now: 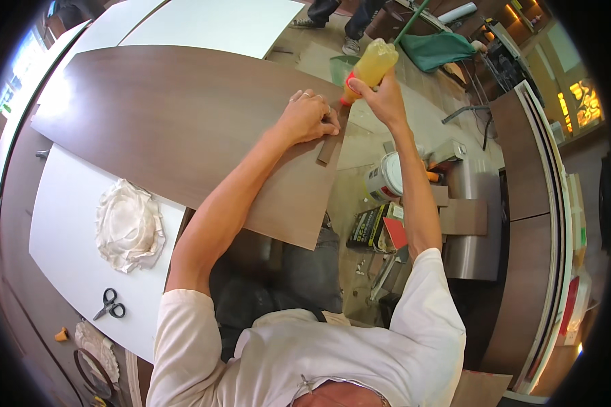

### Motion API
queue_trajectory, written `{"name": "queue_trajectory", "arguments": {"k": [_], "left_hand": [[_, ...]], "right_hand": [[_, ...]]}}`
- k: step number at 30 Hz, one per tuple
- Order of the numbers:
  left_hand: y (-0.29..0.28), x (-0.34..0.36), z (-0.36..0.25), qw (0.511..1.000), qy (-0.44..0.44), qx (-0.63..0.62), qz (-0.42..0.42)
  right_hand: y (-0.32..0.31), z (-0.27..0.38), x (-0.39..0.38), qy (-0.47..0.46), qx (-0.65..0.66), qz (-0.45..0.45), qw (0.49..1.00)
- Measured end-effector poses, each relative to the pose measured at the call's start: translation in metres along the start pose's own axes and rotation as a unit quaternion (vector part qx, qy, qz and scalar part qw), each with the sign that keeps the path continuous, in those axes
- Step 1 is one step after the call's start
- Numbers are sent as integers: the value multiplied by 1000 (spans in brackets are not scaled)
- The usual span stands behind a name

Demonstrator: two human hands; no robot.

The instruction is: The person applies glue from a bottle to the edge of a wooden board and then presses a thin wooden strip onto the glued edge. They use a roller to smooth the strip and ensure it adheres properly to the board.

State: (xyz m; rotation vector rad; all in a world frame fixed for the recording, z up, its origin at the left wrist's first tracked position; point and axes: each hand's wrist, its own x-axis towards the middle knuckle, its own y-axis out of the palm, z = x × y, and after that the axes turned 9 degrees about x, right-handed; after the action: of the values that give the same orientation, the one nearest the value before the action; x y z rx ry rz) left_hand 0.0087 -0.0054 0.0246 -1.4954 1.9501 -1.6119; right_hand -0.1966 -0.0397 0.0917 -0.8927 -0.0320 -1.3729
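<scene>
A large brown wood-grain panel [183, 115] lies flat in front of me. At its right end, my left hand [309, 120] rests with fingers curled and thumb pressed in, on a narrow brown strip [327, 148]. The strip lies along the panel's edge, partly hidden under the fingers. My right hand [387, 102] is closed around a clear plastic bottle [375, 62] of yellowish contents. The bottle is tilted upside down. Its red cap end points down at the panel's edge, close beyond my left hand.
To the left, a white panel [68, 224] bears a ruffled cream fabric piece [128, 224] and black scissors [110, 305]. Below the right arm stand a white bucket [387, 178] and a dark box [368, 227]. Brown boards [522, 149] lean at right. Another person's legs [353, 24] show at the far side.
</scene>
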Motion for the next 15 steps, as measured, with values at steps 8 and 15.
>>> {"name": "queue_trajectory", "arguments": {"k": [8,15], "left_hand": [[-1,1,-2,1000,-5,4,8],[2,-5,1,1000,-3,15,-22]], "right_hand": [[-5,-2,-8,17,6,-17,1000],[-11,10,-12,16,-39,-38,998]]}}
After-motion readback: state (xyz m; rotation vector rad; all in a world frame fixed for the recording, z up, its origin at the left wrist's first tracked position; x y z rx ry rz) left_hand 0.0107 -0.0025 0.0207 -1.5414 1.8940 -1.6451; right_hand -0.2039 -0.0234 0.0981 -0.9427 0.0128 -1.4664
